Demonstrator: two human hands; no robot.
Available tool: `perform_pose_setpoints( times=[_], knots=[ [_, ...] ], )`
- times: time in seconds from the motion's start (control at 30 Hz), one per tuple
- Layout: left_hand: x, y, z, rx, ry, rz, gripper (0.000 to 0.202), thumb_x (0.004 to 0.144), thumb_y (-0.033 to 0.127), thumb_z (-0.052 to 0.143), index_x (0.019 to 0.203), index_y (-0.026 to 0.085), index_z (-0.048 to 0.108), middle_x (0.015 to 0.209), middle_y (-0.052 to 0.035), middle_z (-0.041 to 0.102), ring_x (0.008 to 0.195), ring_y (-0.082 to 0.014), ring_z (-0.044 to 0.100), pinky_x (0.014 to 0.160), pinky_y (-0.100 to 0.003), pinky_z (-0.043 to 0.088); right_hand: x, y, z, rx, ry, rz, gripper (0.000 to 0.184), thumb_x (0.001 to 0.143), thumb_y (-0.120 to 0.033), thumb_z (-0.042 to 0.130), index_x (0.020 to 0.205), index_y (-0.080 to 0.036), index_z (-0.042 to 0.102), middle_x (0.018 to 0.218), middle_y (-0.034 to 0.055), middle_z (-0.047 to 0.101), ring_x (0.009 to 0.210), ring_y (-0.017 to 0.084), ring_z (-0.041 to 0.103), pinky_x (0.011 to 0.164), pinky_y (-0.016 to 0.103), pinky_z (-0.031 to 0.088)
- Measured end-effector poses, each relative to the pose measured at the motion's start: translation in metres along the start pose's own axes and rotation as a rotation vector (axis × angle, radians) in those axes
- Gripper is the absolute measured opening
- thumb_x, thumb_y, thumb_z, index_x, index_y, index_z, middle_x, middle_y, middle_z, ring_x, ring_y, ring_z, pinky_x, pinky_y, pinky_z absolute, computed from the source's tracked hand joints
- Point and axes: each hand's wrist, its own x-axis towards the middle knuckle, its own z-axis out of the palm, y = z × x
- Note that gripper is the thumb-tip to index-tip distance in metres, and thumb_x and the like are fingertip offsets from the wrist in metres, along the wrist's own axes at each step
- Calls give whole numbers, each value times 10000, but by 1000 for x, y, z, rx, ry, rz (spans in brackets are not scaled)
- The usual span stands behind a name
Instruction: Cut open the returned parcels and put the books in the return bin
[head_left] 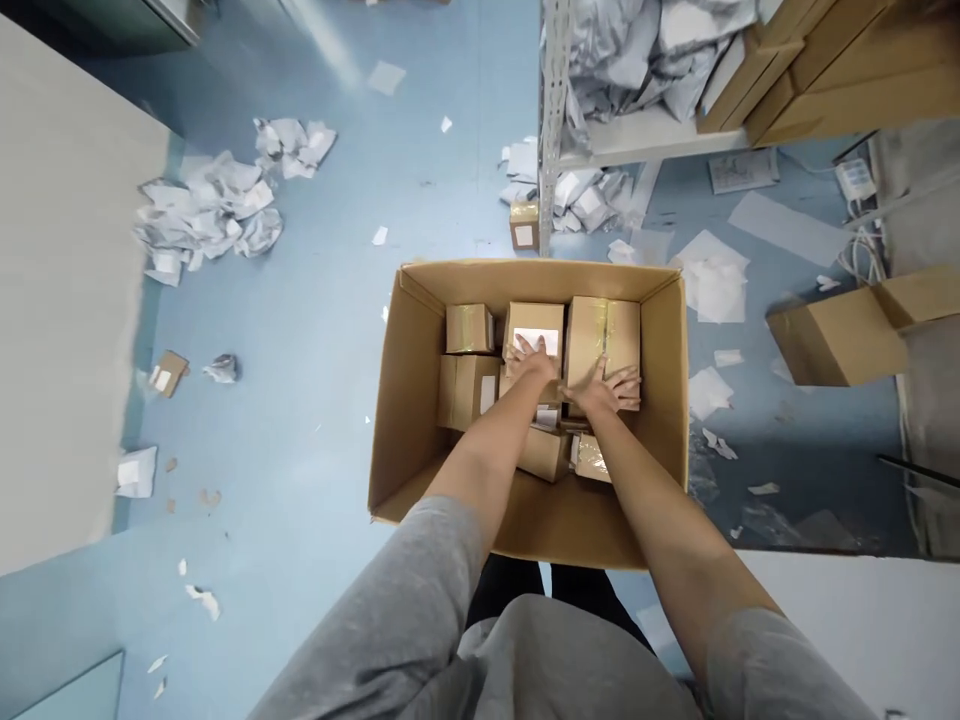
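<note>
A large carton (409,400) stands on the blue floor (300,350), directly in front of the person, with its top uncovered. Several small cardboard boxes lie inside it.

Left hand (529,358): the fingers are stretched out and lie flat on the labelled box (541,322), which sits at the far middle of the carton. The fingertips reach its white label. The hand clasps nothing.

Right hand (604,390): the fingers are splayed wide and point to the right. The palm presses on the near edge of the taped box (600,325), just right of the labelled box. No finger curls around anything.

The two hands are near each other, with the wrists almost touching.

Other contents of the carton:
- Two plain boxes at the left, one far (469,328) and one nearer (465,388).
- Two smaller packages (544,452) below the forearms, at the near side.

Surroundings:
- A pile of crumpled paper (210,205) lies on the floor, far left.
- A metal shelf (645,135) at the far right carries grey bags (637,50).
- A tipped carton (840,335) lies at the right, well apart from the large carton.
- Paper scraps are scattered over the floor.
</note>
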Motion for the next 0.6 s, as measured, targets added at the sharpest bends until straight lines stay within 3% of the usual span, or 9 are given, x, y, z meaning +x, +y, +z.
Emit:
perform_pose_setpoints(
  times=[0.13,0.37,0.43,0.6],
  knots=[
    [29,7,10,48,2,-90,1174,734,631,806,1682,335,180,1746,-129,-198,1552,-531,-205,1149,-839,57,7,1,6,28,43,11,1416,635,-830,767,1701,-314,-9,1728,234,-179,1569,510,-54,1117,829,48],
    [35,-11,1,80,39,-126,1390,640,643,875,1689,340,15,1729,-161,-239,1548,-512,-238,1167,-805,106,9,13,-1,36,71,26,1453,618,-878,739,1694,-304,-52,1721,239,-196,1563,518,-72,1107,834,103],
    [36,-16,-3,71,24,-144,1405,632,663,875,1685,344,1,1726,-176,-240,1557,-504,-225,1165,-801,128,11,14,-3,82,122,47,1428,629,-881,727,1696,-288,-15,1725,273,-104,1562,517,14,1108,817,160],
    [36,-24,-7,35,12,-182,1393,638,650,885,1680,330,16,1725,-218,-213,1583,-512,-99,1186,-758,151,17,20,-1,271,137,215,1368,659,-831,745,1691,-213,93,1592,349,347,1452,505,361,1103,733,298]
  ],
)
